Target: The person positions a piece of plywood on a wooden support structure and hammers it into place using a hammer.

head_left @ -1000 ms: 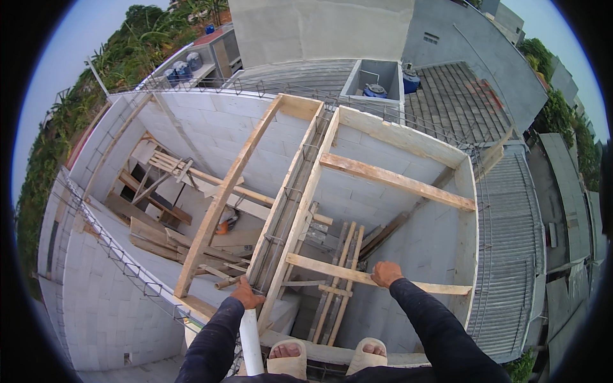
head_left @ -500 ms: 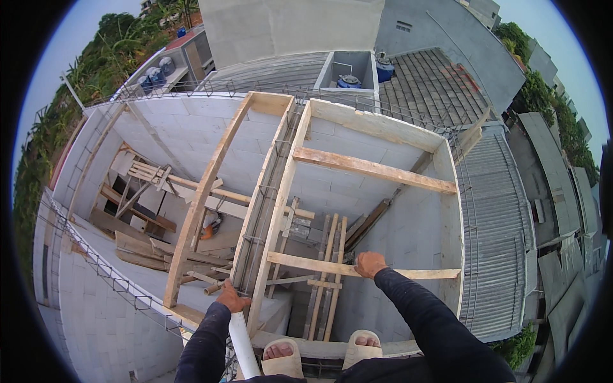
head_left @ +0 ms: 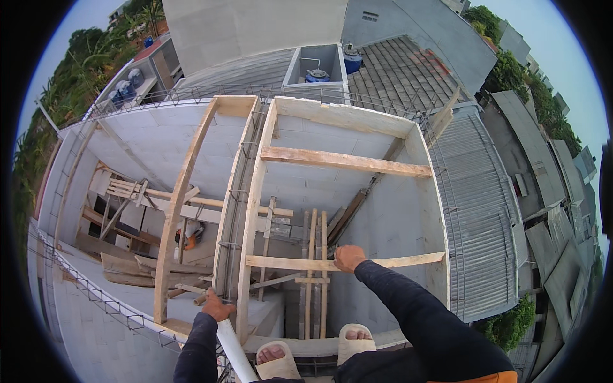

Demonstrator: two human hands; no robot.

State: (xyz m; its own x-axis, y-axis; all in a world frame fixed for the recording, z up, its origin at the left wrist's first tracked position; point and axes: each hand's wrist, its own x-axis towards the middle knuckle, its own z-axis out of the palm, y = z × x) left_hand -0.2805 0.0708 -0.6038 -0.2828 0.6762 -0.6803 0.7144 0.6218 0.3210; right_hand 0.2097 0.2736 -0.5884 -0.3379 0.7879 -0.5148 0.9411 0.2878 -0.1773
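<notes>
Gripped a pale sawn timber crosspiece [head_left: 402,262] with the bare right hand [head_left: 350,258], closing a fist over it about midway along. Probably held it so for balance, judging by the outstretched arm in a long dark sleeve [head_left: 408,297] and by the deep space below. Placed the bare left hand [head_left: 218,307] at the near end of a narrow timber channel with dark steel reinforcing bars [head_left: 240,191] inside, right at the upper end of a smooth white pipe [head_left: 235,351]. Could not tell the left grip as closed on the pipe or merely resting on the wood around it; perhaps leaned there for steadiness.

Found the crosspiece straight ahead of the body, spanning from side to side of a pale wooden board frame [head_left: 253,223], likely to brace its long boards apart. Matched farther off by a browner sawn timber crosspiece [head_left: 348,161], seemingly for the same reason. Saw the pipe slanting down past the beige open-toed sandals [head_left: 278,367], on their left. Stood with feet apart by a grey wall edge [head_left: 313,346], presumably for a stable base. Below, between pale grey block walls [head_left: 377,210], made out long slender poles [head_left: 311,236] joined by a short batten, perhaps to stay together.
</notes>
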